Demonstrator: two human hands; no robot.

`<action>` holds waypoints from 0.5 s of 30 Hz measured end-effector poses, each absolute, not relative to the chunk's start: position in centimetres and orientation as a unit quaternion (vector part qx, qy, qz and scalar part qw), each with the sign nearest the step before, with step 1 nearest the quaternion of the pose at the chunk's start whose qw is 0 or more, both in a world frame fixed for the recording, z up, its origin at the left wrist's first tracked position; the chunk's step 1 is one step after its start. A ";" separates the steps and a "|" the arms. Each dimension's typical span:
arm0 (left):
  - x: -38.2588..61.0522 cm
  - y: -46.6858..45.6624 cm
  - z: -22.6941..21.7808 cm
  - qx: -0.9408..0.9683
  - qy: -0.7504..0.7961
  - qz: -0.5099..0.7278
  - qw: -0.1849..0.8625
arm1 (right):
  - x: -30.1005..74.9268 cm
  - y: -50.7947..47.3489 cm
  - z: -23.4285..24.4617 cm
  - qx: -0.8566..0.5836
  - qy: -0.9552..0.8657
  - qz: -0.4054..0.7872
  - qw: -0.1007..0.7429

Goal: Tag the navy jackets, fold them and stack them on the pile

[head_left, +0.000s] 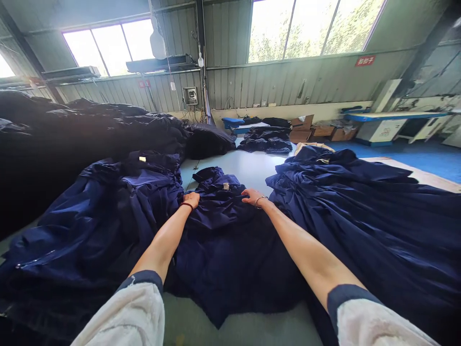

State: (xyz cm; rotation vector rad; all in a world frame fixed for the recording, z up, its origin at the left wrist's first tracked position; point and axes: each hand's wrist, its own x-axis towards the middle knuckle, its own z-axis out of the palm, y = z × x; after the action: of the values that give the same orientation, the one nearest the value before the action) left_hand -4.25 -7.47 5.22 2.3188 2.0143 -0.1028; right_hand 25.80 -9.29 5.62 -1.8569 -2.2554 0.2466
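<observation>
Head view: navy garment heaps (363, 226) flank the centre garment (223, 254), cardboard boxes (301, 129) beyond.

Navy garment (223, 259): matt woven cloth. Table (230, 168): smooth pale laminate.

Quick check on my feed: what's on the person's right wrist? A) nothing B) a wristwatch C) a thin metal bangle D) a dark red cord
C: a thin metal bangle circles the wrist of the right hand, which rests on the navy cloth.
</observation>
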 end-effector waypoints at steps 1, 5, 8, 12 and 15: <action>-3.8 -8.0 5.4 0.764 0.644 -0.021 0.016 | 25.9 -9.5 5.1 -0.630 -0.765 0.075 0.110; -0.4 -10.8 6.3 0.815 0.575 0.057 -0.038 | 26.0 -10.6 3.8 -0.626 -0.763 0.056 0.151; 2.5 -13.5 5.9 0.809 0.557 -0.046 0.182 | 25.6 -11.4 3.9 -0.611 -0.771 0.063 0.169; 4.7 -16.6 3.8 0.777 0.504 -0.166 0.339 | 24.6 -12.2 4.6 -0.556 -0.803 0.101 0.188; 5.2 -17.6 3.3 0.774 0.501 -0.144 0.358 | 23.4 -13.0 4.7 -0.497 -0.820 0.205 0.196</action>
State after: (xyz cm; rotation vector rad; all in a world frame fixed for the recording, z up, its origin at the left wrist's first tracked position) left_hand 5.24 -17.57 3.33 1.9985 1.2932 -0.3726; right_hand 23.44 -12.99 4.72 -1.3931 -2.2976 0.5743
